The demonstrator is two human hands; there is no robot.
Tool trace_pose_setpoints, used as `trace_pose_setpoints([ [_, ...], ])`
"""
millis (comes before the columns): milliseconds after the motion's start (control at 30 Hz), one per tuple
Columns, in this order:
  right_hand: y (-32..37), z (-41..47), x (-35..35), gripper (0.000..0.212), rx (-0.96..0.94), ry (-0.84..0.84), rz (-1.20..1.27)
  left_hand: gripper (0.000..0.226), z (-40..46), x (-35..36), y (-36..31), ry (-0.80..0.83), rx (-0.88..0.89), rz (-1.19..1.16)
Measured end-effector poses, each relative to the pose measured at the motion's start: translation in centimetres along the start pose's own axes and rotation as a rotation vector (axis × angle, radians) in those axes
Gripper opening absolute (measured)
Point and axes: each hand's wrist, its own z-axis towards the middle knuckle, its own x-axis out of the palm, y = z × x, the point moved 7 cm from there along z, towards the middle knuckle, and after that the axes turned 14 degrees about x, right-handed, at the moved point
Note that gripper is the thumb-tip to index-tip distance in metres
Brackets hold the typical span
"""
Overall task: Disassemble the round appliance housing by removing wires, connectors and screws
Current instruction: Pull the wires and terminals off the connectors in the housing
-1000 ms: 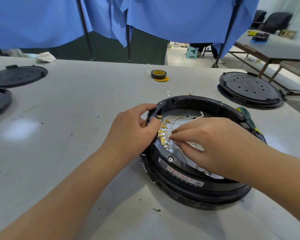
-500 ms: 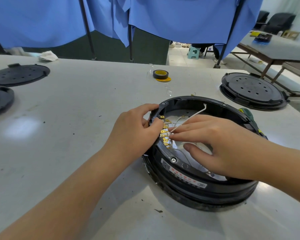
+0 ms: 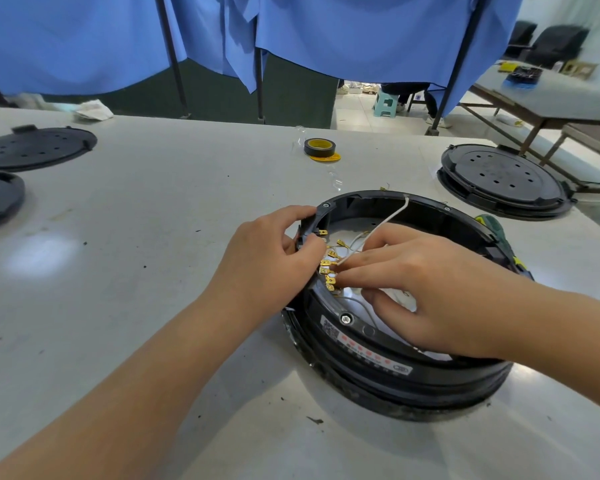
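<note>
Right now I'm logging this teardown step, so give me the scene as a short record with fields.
Work piece: round black housing, open side up, on the grey table
Left hand: grips the housing rim
Right hand: pinches a white wire beside the gold connectors
Screw: in place on the near rim
Tool: green-handled screwdriver behind the housing
Elsewhere: tape roll, black round cover

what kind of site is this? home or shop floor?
Likely a workshop or disassembly line, not a home: a large grey worktable, several identical black round covers laid out, blue curtain partitions, and another bench beyond.
</note>
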Motion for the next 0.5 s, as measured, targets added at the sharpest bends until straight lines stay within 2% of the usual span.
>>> trace_pose_setpoints([
  [500,0.21,0.24,0.00,0.028,0.023,-0.008,-0.032,0.039,0.06,-0.05,-0.33,0.021,0.015,0.001],
])
